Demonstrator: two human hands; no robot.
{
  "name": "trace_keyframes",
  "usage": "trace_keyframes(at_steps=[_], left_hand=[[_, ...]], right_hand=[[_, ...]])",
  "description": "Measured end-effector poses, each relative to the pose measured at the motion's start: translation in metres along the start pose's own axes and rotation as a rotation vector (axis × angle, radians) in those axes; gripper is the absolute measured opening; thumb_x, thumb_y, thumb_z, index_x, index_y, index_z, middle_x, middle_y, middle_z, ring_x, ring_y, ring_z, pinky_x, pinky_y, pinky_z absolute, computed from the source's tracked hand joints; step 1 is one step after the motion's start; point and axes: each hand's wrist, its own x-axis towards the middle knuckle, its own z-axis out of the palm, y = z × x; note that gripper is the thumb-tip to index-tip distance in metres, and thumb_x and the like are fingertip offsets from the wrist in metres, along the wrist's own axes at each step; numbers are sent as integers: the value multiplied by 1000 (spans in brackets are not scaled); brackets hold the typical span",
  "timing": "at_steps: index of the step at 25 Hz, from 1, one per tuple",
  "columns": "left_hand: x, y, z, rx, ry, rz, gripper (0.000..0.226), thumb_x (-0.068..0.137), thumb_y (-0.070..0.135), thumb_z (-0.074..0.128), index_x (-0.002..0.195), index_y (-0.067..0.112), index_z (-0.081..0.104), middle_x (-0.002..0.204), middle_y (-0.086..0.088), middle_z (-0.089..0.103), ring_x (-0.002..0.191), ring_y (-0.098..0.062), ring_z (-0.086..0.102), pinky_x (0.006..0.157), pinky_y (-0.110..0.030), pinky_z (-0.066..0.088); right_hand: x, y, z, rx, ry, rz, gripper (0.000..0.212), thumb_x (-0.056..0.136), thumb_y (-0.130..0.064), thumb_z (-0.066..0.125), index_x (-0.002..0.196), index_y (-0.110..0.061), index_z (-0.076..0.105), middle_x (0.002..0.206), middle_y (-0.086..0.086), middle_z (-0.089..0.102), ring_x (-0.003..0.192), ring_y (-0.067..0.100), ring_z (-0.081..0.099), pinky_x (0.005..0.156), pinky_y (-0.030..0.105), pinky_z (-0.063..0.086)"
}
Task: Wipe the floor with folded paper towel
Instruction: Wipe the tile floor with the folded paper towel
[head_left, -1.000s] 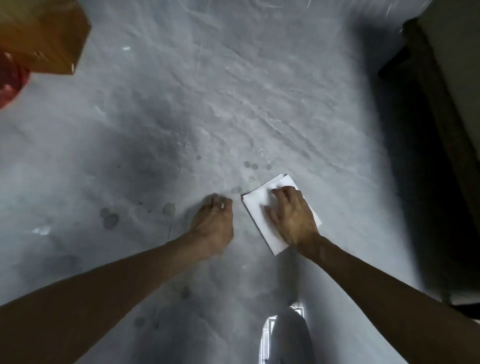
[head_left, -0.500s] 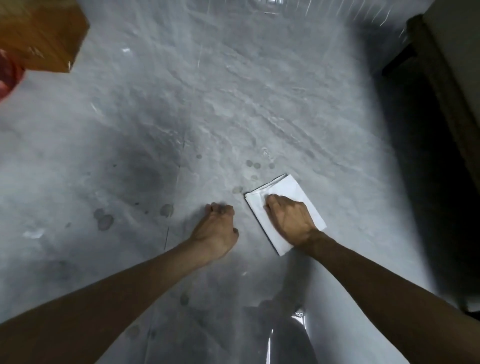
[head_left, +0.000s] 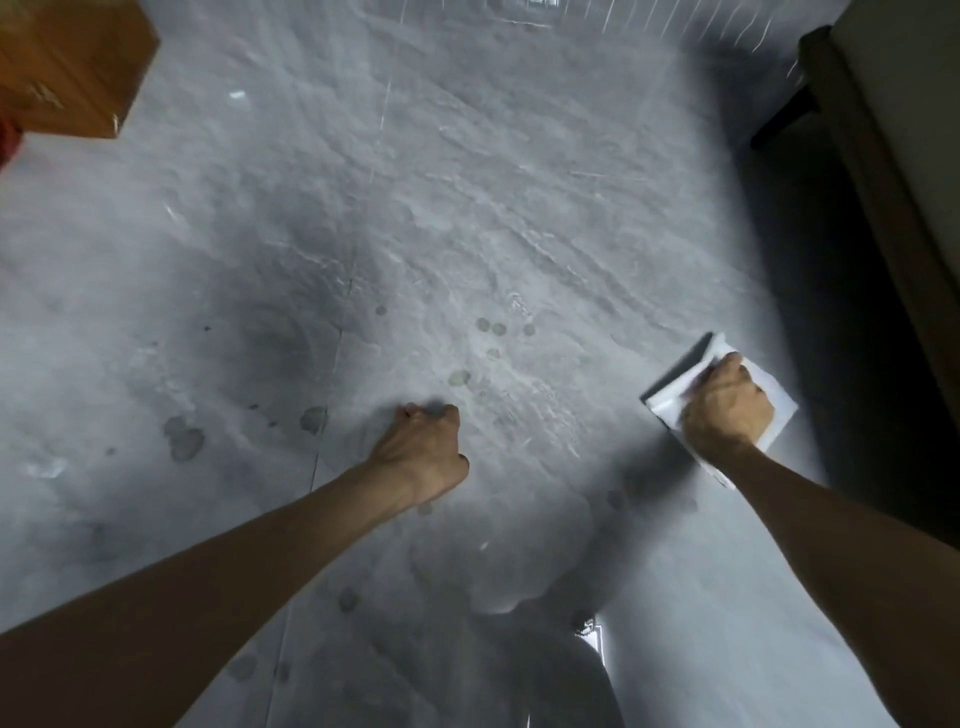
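The folded white paper towel (head_left: 670, 397) lies flat on the grey floor (head_left: 467, 208) at the right. My right hand (head_left: 727, 410) presses down on top of it, fingers bent over its far edge, which is motion-blurred. My left hand (head_left: 426, 447) rests as a closed fist on the floor near the middle, holding nothing, well to the left of the towel. Several small dark wet spots (head_left: 491, 327) dot the floor between and beyond the two hands.
A wooden cabinet corner (head_left: 67, 67) juts in at the top left. Dark furniture with a leg (head_left: 779, 119) runs along the right edge, close to the towel. Larger damp patches (head_left: 182, 441) lie at the left. My shadow (head_left: 519, 675) covers the bottom centre.
My right hand has slid the towel to the right, away from my left fist and toward the dark furniture. The left fist has stayed planted on the floor.
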Motion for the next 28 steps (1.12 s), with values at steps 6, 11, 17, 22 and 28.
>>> trace_keyframes(at_steps=[6,11,17,22,28], left_hand=[[-16,-35,0,-16,310,110,24,83,14,54,106,11,54,120,-10,53,99,-25,60,79,-29,47],[-17,-51,8,224,219,43,47,85,16,44,131,4,40,142,-22,40,134,-31,41,100,-32,42],[6,-11,-3,357,62,-21,68,85,27,48,143,1,27,134,-25,52,129,-45,41,111,-44,32],[7,-1,3,338,45,-93,69,78,31,51,140,5,35,135,-29,50,131,-48,38,114,-48,26],[-5,1,9,101,64,-201,53,80,28,54,128,9,42,142,-41,29,138,-50,20,106,-44,35]], right_hand=[[-61,-210,17,30,-173,-742,39,104,-20,30,137,-3,39,121,19,61,98,39,63,77,45,46],[-71,-244,7,-22,-268,-1251,38,100,-24,38,133,-6,42,112,19,66,92,39,65,74,42,47],[27,-54,3,-34,19,-470,23,86,-12,54,109,-7,51,78,29,66,68,46,64,60,44,48],[-19,7,6,64,101,-100,8,86,-14,49,94,-14,45,73,25,66,66,46,64,59,42,47],[-164,-42,10,242,-20,-893,27,93,-28,44,100,-13,66,90,9,70,81,30,67,64,32,52]])
